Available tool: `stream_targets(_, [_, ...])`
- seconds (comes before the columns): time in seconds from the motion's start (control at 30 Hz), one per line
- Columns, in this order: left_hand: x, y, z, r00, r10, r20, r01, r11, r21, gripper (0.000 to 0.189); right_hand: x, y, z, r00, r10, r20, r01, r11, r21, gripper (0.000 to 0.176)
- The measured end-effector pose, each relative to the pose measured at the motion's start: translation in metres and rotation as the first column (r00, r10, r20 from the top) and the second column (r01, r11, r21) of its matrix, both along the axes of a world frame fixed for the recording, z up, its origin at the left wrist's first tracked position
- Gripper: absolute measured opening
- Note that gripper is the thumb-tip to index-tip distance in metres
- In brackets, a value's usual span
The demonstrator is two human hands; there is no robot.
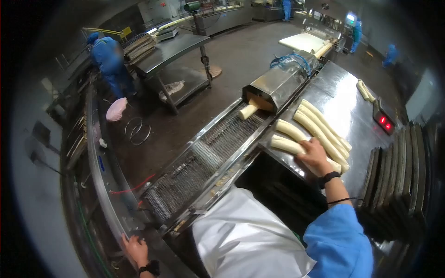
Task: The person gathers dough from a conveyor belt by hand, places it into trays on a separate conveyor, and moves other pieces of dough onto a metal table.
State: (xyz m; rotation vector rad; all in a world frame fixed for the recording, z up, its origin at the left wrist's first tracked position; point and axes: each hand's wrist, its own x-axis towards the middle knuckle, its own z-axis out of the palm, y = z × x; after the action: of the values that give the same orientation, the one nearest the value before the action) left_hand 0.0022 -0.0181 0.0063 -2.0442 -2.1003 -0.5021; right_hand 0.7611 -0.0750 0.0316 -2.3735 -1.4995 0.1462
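Note:
My right hand [315, 155] rests palm-down on a pale dough roll [286, 145] at the near end of a row of several long dough rolls [320, 126] lying on the steel table [343, 95]. My left hand [135, 249] is spread on the metal frame edge at the lower left, holding nothing. Another dough roll [248, 111] pokes out of the steel machine housing [273, 85] onto the mesh conveyor belt [204, 160]. A white apron [245, 241] covers my front.
Stacked dark baking trays [401, 171] stand right of the table, beside a scale with a red display [384, 121]. Two more dough pieces [365, 91] lie far right. A person in blue [109, 62] works at the left near a steel trolley [174, 55]; others stand far back.

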Motion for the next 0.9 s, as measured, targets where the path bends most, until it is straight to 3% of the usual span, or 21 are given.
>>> stream_targets(0.1, [-0.002,0.003,0.003,1.0,-0.009,-0.03,0.008,0.999,-0.035,0.017,0.008,-0.006,0.006,0.963,-0.259,-0.078,0.265,0.96,0.087,0.047])
stream_targets(0.17, [-0.003,0.0,0.004,0.999,0.029,-0.014,-0.029,0.999,-0.041,0.017,0.016,-0.012,0.006,0.962,-0.212,0.173,0.205,0.977,0.06,0.041])
stream_targets(0.23, [0.0,0.0,0.007,1.0,-0.025,-0.002,0.025,0.999,-0.033,0.018,0.004,-0.021,0.017,0.971,-0.198,0.134,0.197,0.98,0.024,0.059])
stream_targets(0.3, [-0.001,0.001,0.006,1.0,0.023,0.018,-0.023,1.0,-0.01,0.018,0.004,-0.037,0.012,0.927,-0.34,0.159,0.363,0.919,-0.154,0.079])
stream_targets(0.37, [0.002,0.002,0.011,0.997,0.036,0.069,-0.031,0.997,-0.073,0.019,0.009,-0.064,0.009,0.914,-0.363,0.181,0.403,0.867,-0.294,0.093])
stream_targets(0.43, [0.001,0.002,0.009,0.999,0.042,0.034,-0.041,0.998,-0.049,0.019,0.011,-0.093,-0.001,0.887,-0.446,0.119,0.461,0.857,-0.229,0.106])
stream_targets(0.5, [0.002,0.002,0.01,1.0,0.022,0.019,-0.021,0.998,-0.063,0.019,0.009,-0.118,0.003,0.917,-0.397,0.03,0.394,0.895,-0.209,0.109])
stream_targets(0.6, [-0.002,0.002,0.009,1.0,-0.014,0.018,0.015,0.999,-0.039,0.019,0.046,-0.166,-0.057,0.939,-0.332,-0.088,0.328,0.943,-0.05,0.113])
stream_targets(0.67, [-0.002,0.003,0.01,1.0,0.001,0.023,0.0,0.999,-0.034,0.019,0.062,-0.183,-0.087,0.927,-0.214,-0.307,0.295,0.923,0.248,0.109])
stream_targets(0.7, [-0.001,0.002,0.01,1.0,-0.002,0.027,0.002,0.999,-0.032,0.02,0.064,-0.182,-0.088,0.93,-0.202,-0.306,0.284,0.926,0.251,0.109])
stream_targets(0.77, [-0.003,0.002,0.008,1.0,0.004,0.02,-0.003,0.999,-0.032,0.02,0.065,-0.184,-0.093,0.81,-0.307,-0.5,0.487,0.826,0.282,0.1])
stream_targets(0.9, [-0.002,0.005,0.007,1.0,0.016,0.007,-0.016,0.999,-0.04,0.02,0.075,-0.177,-0.095,0.817,-0.368,-0.444,0.528,0.786,0.321,0.087])
